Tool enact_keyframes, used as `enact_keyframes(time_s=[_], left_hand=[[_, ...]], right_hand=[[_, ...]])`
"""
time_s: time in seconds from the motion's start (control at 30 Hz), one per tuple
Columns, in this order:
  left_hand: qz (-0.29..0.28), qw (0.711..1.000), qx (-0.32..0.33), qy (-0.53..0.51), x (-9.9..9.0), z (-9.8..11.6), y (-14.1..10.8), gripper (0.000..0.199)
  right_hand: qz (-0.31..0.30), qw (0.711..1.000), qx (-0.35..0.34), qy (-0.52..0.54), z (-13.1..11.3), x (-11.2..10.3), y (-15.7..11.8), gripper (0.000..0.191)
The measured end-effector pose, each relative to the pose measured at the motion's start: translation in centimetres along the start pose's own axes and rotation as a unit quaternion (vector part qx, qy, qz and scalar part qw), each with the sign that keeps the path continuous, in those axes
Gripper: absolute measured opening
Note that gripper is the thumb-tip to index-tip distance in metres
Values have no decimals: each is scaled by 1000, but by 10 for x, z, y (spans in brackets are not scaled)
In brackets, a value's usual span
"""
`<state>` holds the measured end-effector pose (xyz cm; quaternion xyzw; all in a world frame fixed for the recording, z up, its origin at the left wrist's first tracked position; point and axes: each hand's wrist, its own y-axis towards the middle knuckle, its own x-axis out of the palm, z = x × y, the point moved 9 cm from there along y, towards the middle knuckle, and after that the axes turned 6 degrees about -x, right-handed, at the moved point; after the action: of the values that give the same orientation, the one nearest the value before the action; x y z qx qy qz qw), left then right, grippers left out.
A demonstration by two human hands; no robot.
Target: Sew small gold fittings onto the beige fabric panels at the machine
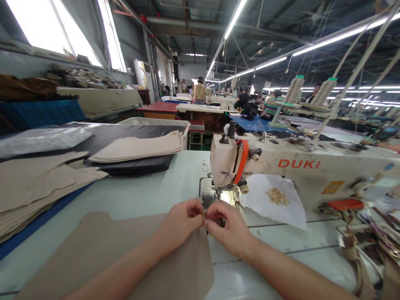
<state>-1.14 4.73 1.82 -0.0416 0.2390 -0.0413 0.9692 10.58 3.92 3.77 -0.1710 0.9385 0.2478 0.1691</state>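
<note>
Lying nearest, one taupe panel (pixel 175 266) is covering the lower left of the table (pixel 153 187), its far right edge reaching up to the hands. At far left, a blue bin (pixel 40 116) is standing beyond the table with brown cloth (pixel 28 86) heaping above its rim; its inside is not showing. Before it, a plastic bag (pixel 43 139) is lying on black sheeting (pixel 146 166), and a loose beige stack (pixel 40 183) is fanning out over something blue. Rightward, a smaller stack (pixel 140 146) is resting on the sheeting, while a white bin (pixel 188 135) is standing behind, its contents staying mostly hidden from view.

The left hand (pixel 184 221) is resting over the panel's upper edge, thumb and forefinger pinching a small piece (pixel 204 216), too small to make out. The right hand (pixel 229 227) is meeting it there, its fingers likewise closing on the piece, just in front of the sewing machine's (pixel 225 166) needle area. Under the machine's arm, a white sheet (pixel 254 187) is carrying a cluster of gold rings (pixel 277 196). Above, two spools (pixel 294 89) are standing. At far right, a white tray (pixel 370 261) is holding tangled straps (pixel 354 256) with metal fittings.
</note>
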Motion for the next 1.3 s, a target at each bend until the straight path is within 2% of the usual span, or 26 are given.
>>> enact_keyframes(time_s=[0.23,0.37,0.47,0.53,0.67,0.83,0.97,1.07,1.2,1.3], left_hand=[[-9,999,-17,-47,-1,-1,-1,7],[5,992,-35,-118,-4,4,-3,14],[5,986,-65,-153,-3,3,-3,16],[-15,980,-84,-179,0,1,-3,15],[-70,971,-92,-208,7,3,-6,12],[-122,967,-88,-207,13,2,-9,12],[-150,966,-77,-197,18,-2,-7,10],[-137,967,-78,-201,17,-3,-4,11],[-68,970,-83,-218,8,0,-3,15],[-28,969,-75,-235,3,4,-3,18]], right_hand=[[27,999,-36,1,-7,-9,1,10],[65,997,9,43,4,-15,1,12],[70,994,48,67,14,-14,0,13],[61,995,49,69,15,-14,0,13],[61,994,1,90,8,-16,2,11],[16,980,52,189,18,-5,2,13],[6,980,54,190,19,-4,2,15],[33,987,32,152,14,-10,2,15],[99,993,-30,51,-3,-23,0,13],[124,991,-51,16,-9,-26,-1,14]])
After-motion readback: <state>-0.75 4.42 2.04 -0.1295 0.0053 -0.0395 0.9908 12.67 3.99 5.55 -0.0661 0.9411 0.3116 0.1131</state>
